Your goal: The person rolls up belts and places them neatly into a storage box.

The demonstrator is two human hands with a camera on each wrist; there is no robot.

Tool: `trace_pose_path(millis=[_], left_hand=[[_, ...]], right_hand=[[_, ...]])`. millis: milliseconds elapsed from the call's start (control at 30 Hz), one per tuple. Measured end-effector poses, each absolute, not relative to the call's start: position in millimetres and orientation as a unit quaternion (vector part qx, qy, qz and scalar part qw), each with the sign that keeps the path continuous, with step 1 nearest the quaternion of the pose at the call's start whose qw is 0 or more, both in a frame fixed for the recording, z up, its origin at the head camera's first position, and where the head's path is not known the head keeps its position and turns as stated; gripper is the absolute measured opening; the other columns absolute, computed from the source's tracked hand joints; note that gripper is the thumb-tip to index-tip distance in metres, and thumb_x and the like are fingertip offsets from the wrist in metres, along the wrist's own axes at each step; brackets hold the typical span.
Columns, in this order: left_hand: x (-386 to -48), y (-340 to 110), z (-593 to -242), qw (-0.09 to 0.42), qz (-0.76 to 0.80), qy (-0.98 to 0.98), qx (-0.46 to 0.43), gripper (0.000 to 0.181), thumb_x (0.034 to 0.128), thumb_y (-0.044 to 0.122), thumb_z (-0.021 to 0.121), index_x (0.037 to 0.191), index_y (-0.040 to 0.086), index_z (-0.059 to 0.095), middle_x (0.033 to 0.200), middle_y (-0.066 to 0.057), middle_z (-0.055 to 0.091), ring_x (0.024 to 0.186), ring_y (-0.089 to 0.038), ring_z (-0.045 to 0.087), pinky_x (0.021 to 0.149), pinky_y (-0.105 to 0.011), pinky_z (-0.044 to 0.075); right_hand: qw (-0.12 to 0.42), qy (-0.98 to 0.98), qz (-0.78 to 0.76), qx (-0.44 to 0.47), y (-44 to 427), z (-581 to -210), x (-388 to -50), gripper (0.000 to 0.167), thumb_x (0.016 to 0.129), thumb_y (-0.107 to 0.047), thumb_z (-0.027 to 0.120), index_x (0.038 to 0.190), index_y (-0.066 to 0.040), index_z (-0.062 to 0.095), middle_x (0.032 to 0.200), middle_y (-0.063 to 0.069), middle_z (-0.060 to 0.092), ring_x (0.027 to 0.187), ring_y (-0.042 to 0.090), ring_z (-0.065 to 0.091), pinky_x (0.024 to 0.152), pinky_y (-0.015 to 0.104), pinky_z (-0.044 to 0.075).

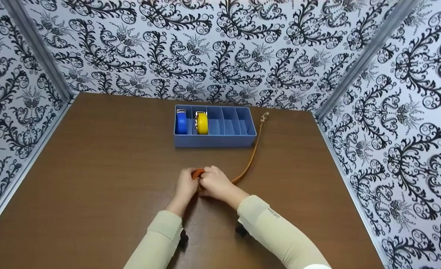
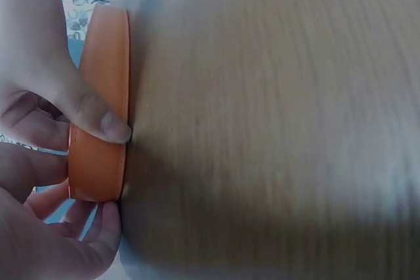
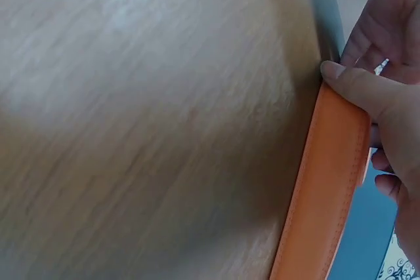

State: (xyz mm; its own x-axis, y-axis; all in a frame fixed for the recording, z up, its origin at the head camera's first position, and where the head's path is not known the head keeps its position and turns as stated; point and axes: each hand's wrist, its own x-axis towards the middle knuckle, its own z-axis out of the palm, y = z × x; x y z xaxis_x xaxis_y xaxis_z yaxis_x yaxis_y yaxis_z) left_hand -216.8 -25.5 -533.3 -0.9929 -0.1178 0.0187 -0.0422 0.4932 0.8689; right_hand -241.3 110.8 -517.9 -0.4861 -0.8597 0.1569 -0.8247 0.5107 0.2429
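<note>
An orange belt (image 1: 249, 163) is partly coiled between my two hands. Its loose strap curves right and back past the organizer box, ending in a metal buckle (image 1: 264, 116). My left hand (image 1: 186, 184) holds the coil from the left, its fingers at the coil's end in the left wrist view. From the right, my right hand (image 1: 216, 183) grips the same coil (image 1: 198, 173); its thumb lies across the orange strap (image 3: 328, 175) in the right wrist view. Fingers hide the coil's centre.
A blue organizer box (image 1: 215, 141) with several compartments stands at the back. A rolled blue belt (image 1: 182, 123) sits in its leftmost compartment, a rolled yellow belt (image 1: 203, 123) in the one beside it. Patterned walls (image 1: 220, 48) enclose the brown table (image 1: 104, 168).
</note>
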Motion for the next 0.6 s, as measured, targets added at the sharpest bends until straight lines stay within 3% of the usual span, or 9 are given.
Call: trace_pose_path(millis=[267,433,600], left_hand=[[-220.2,-17.0,-543.6,0.043,-0.434,-0.896,-0.08,0.02,0.0849,-0.01,0.061,0.101,-0.004,0.072,0.097,-0.017,0.065,0.094,-0.035,0.062,0.085,-0.046,0.05],[-227.0,-25.7,-546.5,0.04,-0.438,-0.882,-0.17,0.021,0.0908,-0.005,0.06,0.108,-0.001,0.072,0.102,-0.014,0.067,0.097,-0.032,0.062,0.087,-0.045,0.049],[-228.4,-41.4,-546.2,0.02,-0.462,-0.864,-0.2,0.025,0.0922,-0.004,0.058,0.114,-0.001,0.07,0.106,-0.015,0.067,0.099,-0.031,0.062,0.087,-0.045,0.05]], right_hand=[[0.119,-0.823,-0.037,0.554,144.6,-518.1,-243.6,0.023,0.077,-0.042,0.078,0.082,-0.02,0.075,0.084,-0.006,0.067,0.083,0.019,0.052,0.069,0.033,0.038],[0.113,-0.786,-0.044,0.606,158.8,-508.0,-253.8,0.015,0.074,-0.03,0.083,0.086,-0.022,0.078,0.086,-0.008,0.067,0.084,0.019,0.051,0.073,0.035,0.038],[0.114,-0.762,-0.063,0.634,147.5,-501.1,-261.6,0.014,0.069,-0.028,0.086,0.081,-0.027,0.078,0.082,-0.013,0.066,0.08,0.017,0.048,0.073,0.034,0.037]])
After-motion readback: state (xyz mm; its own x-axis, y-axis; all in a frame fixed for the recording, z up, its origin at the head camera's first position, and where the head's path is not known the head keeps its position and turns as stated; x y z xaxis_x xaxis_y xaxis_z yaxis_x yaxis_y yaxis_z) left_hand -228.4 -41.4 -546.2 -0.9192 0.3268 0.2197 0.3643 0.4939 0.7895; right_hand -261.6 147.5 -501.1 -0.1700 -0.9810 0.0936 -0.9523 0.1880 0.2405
